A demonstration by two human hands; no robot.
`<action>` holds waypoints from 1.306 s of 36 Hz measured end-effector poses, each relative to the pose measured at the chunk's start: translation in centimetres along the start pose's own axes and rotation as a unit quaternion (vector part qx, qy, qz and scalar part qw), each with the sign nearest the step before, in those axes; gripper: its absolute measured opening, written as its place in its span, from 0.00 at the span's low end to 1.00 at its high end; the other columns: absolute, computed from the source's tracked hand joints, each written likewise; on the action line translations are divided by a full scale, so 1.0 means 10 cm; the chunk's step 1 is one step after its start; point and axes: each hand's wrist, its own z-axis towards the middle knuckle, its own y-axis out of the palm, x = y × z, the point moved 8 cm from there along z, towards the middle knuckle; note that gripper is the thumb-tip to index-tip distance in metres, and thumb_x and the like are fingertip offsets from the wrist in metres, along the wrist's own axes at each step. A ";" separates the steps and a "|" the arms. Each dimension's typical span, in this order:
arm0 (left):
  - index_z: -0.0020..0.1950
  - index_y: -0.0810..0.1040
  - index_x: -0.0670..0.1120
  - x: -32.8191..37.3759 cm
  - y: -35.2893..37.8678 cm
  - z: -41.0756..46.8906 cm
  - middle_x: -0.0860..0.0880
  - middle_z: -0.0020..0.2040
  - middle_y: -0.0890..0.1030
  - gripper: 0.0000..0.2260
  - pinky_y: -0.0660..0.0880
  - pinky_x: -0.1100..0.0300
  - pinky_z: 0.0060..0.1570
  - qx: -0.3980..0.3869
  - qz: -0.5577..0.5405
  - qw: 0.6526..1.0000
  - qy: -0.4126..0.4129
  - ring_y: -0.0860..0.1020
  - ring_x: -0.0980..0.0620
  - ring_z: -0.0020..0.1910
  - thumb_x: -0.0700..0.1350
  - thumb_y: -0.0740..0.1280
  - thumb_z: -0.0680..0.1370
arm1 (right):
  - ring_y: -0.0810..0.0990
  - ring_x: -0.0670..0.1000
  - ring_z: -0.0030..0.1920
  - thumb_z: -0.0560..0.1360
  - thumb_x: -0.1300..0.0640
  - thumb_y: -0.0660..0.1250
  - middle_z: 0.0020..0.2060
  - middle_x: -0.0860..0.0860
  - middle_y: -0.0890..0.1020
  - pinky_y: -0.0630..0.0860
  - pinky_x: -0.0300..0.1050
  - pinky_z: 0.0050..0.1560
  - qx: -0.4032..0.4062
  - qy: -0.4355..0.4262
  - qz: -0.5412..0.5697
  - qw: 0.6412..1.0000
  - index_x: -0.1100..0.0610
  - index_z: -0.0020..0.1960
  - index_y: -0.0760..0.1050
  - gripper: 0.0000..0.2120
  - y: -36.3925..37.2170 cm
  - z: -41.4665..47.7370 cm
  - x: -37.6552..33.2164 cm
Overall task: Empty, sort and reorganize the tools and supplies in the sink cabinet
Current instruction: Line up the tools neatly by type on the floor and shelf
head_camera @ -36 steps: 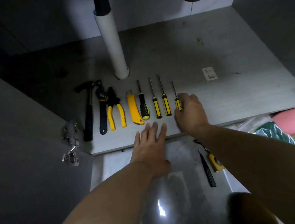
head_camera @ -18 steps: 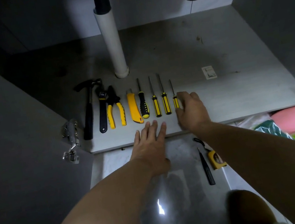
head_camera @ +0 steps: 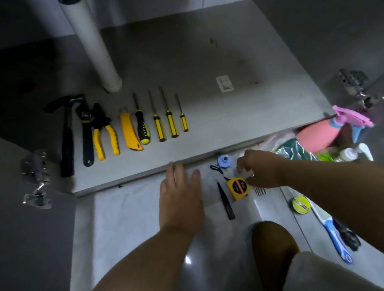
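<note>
Hammer [head_camera: 66,139] left of pliers [head_camera: 104,135]; tape measure [head_camera: 238,188] before cabinet floor [head_camera: 232,117].

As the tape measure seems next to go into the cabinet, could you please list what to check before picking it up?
1. Right hand free: ok, it hovers over the tape measure, holding nothing visible.
2. Tape measure unobstructed: ok, the black pointed tool lies beside it, apart.
3. Its strap unsnagged: cannot tell, it ends near a blue roll.
4. Left hand clear: ok, flat on the floor, left of it.
5. Spot in the row: ok, the cabinet floor shows free surface right of the smallest screwdriver.
</note>
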 end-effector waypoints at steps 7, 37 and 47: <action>0.70 0.73 0.55 0.56 0.52 0.01 0.48 0.59 0.71 0.23 0.67 0.54 0.50 -0.082 -0.052 0.988 0.121 0.71 0.46 0.57 0.45 0.66 0.75 | 0.79 0.63 0.56 0.71 0.53 0.73 0.66 0.55 0.67 0.78 0.57 0.55 0.035 0.010 0.027 0.999 0.52 0.70 0.67 0.30 0.41 0.04 0.06; 0.54 0.77 0.42 -0.37 0.49 -0.38 0.42 0.47 0.84 0.12 0.84 0.52 0.43 -0.324 -0.285 0.891 -0.142 0.85 0.45 0.43 0.40 0.74 0.73 | 0.86 0.54 0.46 0.69 0.49 0.78 0.48 0.53 0.84 0.80 0.44 0.41 -0.184 -0.003 0.190 0.964 0.53 0.54 0.74 0.19 0.20 0.26 -0.53; 0.59 0.75 0.39 -0.20 -0.65 0.29 0.45 0.43 0.73 0.13 0.73 0.67 0.44 -0.166 -0.427 0.880 -0.127 0.73 0.51 0.43 0.32 0.71 0.76 | 0.86 0.50 0.45 0.65 0.46 0.79 0.47 0.52 0.85 0.79 0.41 0.43 -0.168 -0.021 0.384 0.908 0.50 0.53 0.80 0.20 -0.68 0.05 -0.32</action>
